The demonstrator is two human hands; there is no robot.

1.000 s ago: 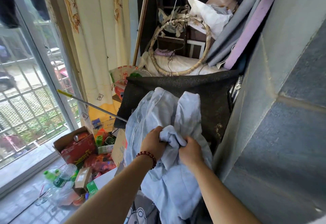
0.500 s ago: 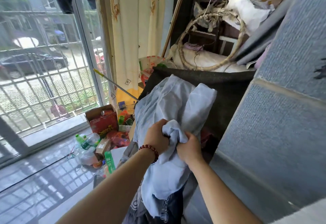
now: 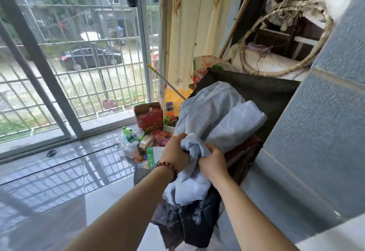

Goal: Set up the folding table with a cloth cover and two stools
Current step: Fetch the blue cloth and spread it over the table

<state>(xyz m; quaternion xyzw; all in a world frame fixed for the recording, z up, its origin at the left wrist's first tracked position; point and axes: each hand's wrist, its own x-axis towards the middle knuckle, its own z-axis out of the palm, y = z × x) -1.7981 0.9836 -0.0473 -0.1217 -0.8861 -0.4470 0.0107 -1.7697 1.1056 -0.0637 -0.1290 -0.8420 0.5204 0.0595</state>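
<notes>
A crumpled light blue cloth [image 3: 215,118] hangs in front of me, bunched in both fists. My left hand [image 3: 174,152], with a red bead bracelet on the wrist, grips the bunch on its left side. My right hand [image 3: 212,162] grips it right beside, touching the left. The cloth's loose end dangles below my hands over dark clothing [image 3: 189,223]. Behind the cloth stands a dark flat board [image 3: 262,92], leaning by the blue-grey tiled wall [image 3: 320,132]. Neither a folding table nor stools can be made out.
A red carton [image 3: 149,117], bottles [image 3: 131,136] and packets are heaped on the floor by the barred window [image 3: 79,84]. A thin pole [image 3: 166,81] leans across the curtain [image 3: 189,33]. A hoop [image 3: 276,43], bags and furniture are stacked behind the board. Shiny floor [image 3: 59,181] lies to the left.
My view has swung left toward the window and floor. Both hands keep their grip on the cloth, which has lifted off the dark board and come toward me.
</notes>
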